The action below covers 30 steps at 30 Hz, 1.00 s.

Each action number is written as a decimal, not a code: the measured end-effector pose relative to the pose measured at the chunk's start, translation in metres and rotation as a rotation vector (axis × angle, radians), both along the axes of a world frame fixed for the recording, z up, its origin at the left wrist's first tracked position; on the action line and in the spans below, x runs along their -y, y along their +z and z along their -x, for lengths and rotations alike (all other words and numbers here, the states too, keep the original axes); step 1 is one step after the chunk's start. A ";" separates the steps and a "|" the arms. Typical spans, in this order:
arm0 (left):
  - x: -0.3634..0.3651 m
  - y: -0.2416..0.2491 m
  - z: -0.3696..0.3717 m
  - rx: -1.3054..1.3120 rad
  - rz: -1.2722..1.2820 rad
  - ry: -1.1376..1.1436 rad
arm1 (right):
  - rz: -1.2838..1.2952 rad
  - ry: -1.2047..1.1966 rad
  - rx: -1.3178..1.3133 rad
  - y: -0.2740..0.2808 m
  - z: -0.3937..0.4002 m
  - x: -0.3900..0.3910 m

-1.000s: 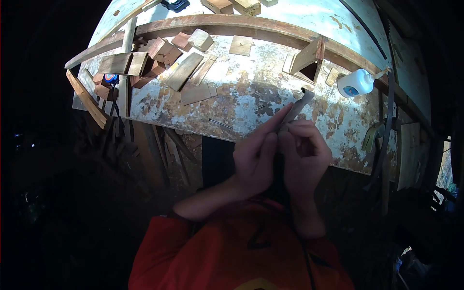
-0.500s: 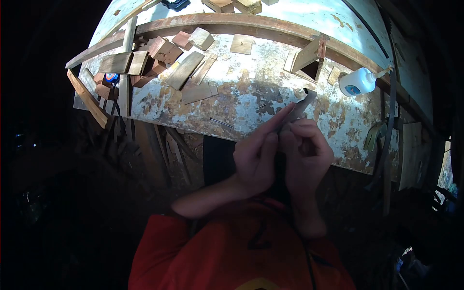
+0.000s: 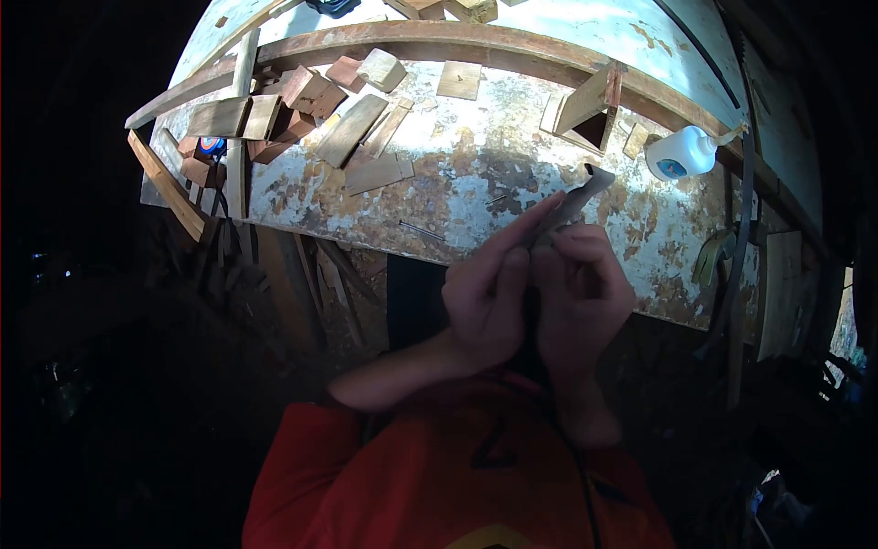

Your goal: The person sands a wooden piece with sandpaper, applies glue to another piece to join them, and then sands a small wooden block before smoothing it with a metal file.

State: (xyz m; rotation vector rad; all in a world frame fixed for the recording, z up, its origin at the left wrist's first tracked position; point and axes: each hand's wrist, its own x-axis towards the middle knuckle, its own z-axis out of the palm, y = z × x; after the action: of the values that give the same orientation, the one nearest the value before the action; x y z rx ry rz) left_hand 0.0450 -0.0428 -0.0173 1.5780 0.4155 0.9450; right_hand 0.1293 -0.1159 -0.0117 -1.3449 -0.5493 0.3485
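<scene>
A curled grey strip that looks like sandpaper (image 3: 585, 194) sticks up between my two hands, above the near part of the bench. My left hand (image 3: 487, 297) is closed on its lower left side, with the fingers stretched along it and the thumb pressed in. On the other side, my right hand (image 3: 587, 297) pinches the strip between bent fingers and thumb. The two thumbs are side by side, and what lies between them is hidden. A thin metal rod, perhaps a nail (image 3: 422, 231), lies on the bench left of my hands.
The worn, paint-flaked bench (image 3: 302, 197) carries wood blocks (image 3: 311, 93) and offcuts at the left. At the right are an angled wooden piece (image 3: 590, 101), a white glue bottle (image 3: 681, 154) and a hammer-like tool (image 3: 712, 256). A long wooden rail (image 3: 439, 37) crosses behind.
The strip's top end has tilted slightly to the right and its curl looks different. Both hands keep nearly the same grip; the whole view has shifted a little.
</scene>
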 end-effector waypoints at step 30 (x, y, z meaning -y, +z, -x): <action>0.006 -0.001 0.002 -0.030 -0.030 0.073 | -0.045 -0.013 0.038 0.006 0.002 -0.003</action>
State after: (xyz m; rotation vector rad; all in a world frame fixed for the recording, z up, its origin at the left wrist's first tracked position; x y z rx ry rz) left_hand 0.0434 -0.0490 -0.0179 1.6149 0.4846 0.9876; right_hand 0.1276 -0.1130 -0.0061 -1.3129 -0.5766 0.2994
